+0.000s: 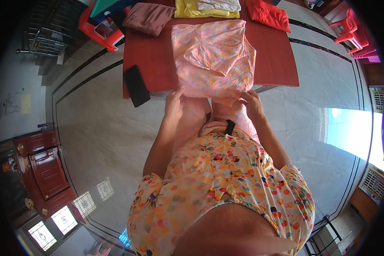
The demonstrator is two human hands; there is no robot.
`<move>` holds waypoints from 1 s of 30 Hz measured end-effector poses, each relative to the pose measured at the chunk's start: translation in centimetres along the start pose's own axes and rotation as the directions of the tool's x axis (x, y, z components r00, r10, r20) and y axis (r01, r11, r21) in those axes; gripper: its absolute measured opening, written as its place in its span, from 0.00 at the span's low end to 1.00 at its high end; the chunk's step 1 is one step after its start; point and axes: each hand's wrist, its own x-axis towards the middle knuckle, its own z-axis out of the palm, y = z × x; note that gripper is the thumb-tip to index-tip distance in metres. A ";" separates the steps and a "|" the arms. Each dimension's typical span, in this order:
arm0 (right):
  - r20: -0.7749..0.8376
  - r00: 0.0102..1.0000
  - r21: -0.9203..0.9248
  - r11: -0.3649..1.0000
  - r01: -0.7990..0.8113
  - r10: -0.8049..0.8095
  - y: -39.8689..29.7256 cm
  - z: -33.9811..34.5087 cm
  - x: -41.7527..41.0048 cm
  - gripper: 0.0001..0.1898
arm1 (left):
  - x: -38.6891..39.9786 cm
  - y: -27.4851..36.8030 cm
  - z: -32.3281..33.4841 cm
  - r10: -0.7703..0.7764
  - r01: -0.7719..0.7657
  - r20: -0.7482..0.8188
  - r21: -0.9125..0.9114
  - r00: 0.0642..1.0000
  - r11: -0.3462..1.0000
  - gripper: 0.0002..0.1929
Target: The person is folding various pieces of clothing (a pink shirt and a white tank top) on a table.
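A pink floral garment (216, 78) lies on the red table (276, 64), its upper part doubled over in loose layers. Its near hem reaches the table's front edge, where a small flap hangs down at the right. My left hand (174, 104) holds the near left corner, some of its fingers hidden by the cloth. At the near right corner my right hand (252, 102) pinches the hem between thumb and fingers. To the left of the garment, a black smartphone (136, 86) lies face up and juts over the table's front edge.
Along the far side lie a folded brown garment (149, 17), a yellow folded garment (187, 9) with a white one (219, 4) on top, and a red folded garment (268, 15). A red plastic stool (110, 41) stands left of the table; red plastic chairs (348, 30) stand far right.
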 end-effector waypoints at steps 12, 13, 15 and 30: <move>-0.020 0.989 0.105 0.984 0.147 -0.145 -0.2 1.2 -0.8 0.12 | -1.6 0.8 1.8 0.183 -0.171 0.059 -0.162 0.981 0.972 0.04; -0.089 0.980 0.082 0.979 0.187 -0.179 -0.5 1.5 -1.0 0.16 | -1.7 1.0 2.0 0.180 -0.168 0.060 -0.161 0.982 0.973 0.04; -0.155 0.965 0.058 0.973 0.225 -0.213 -1.0 2.4 -1.2 0.20 | -1.9 1.3 2.2 0.210 -0.192 0.112 -0.149 0.971 0.970 0.04; 0.163 0.982 0.272 0.961 0.051 -0.099 -8.3 3.4 2.7 0.11 | -2.1 7.5 5.3 0.169 -0.118 0.246 -0.209 0.955 0.971 0.07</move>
